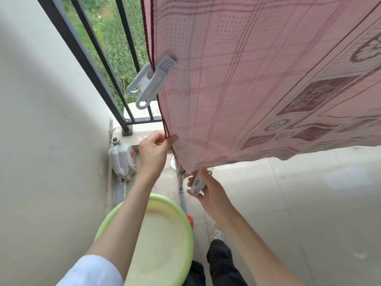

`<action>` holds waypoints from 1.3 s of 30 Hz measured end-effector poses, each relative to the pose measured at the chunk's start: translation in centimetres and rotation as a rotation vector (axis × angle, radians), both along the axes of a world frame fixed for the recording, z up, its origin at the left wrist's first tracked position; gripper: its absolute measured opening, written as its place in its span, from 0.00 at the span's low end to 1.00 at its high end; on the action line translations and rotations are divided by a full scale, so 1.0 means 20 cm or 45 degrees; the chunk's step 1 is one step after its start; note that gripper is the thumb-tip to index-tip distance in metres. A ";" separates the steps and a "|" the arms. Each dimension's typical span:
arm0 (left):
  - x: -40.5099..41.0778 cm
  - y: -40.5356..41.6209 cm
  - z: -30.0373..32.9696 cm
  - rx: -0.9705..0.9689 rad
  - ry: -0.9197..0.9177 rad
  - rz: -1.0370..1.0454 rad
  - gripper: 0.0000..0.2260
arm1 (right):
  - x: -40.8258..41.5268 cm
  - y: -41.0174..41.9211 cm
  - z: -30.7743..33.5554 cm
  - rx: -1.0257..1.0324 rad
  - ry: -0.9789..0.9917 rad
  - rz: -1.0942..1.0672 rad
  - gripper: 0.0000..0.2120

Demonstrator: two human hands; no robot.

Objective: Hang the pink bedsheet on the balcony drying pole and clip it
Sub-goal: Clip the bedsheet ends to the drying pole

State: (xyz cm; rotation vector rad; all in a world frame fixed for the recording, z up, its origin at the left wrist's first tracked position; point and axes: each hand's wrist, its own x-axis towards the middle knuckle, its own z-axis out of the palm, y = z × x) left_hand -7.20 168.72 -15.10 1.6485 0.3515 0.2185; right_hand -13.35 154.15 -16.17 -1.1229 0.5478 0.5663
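Down at the sheet's lower corner, the person's right hand (208, 187) curls round a pale grey clip (197, 183), holding it just under the hem, with its ridged end pointing down; whether it has bitten the cloth yet cannot be told. The left hand (153, 150) pinches the dark braided edge of the pink bedsheet (257, 79) between thumb and fingers, drawing that side edge taut. Higher up the same edge, a second grey clip (150, 77) already grips the sheet, its two looped handles sticking out toward the black railing (86, 50).

Beyond the hands, the sheet hangs spread in front of the railing and fills the upper right of the view; the drying pole itself is out of sight above. Below the arms sits a green basin (181, 219) on the tiled floor (288, 203), and a white plastic jug (121, 159) stands against the wall.

Judging by this, the hanging looks done and one clip is on. What seems left is fixing the clip in the right hand onto the lower edge, and any further clips the sheet may need.
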 end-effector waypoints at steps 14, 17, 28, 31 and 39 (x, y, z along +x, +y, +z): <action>0.02 0.10 -0.01 0.532 -0.051 -0.185 0.03 | -0.05 0.03 -0.10 0.012 0.064 -0.054 0.05; 0.00 0.08 -0.05 0.590 -0.072 -0.241 0.03 | -0.08 0.04 -0.12 0.107 0.124 -0.127 0.07; -0.01 0.00 -0.29 0.355 0.073 -0.178 0.04 | -0.08 0.01 -0.21 -0.325 0.114 -0.068 0.07; -0.02 0.00 -0.33 0.374 0.075 -0.164 0.06 | -0.09 0.00 -0.20 -0.330 0.079 -0.020 0.02; 0.00 0.15 -0.29 0.377 -0.005 -0.057 0.05 | -0.10 -0.09 -0.28 -0.395 0.106 -0.027 0.04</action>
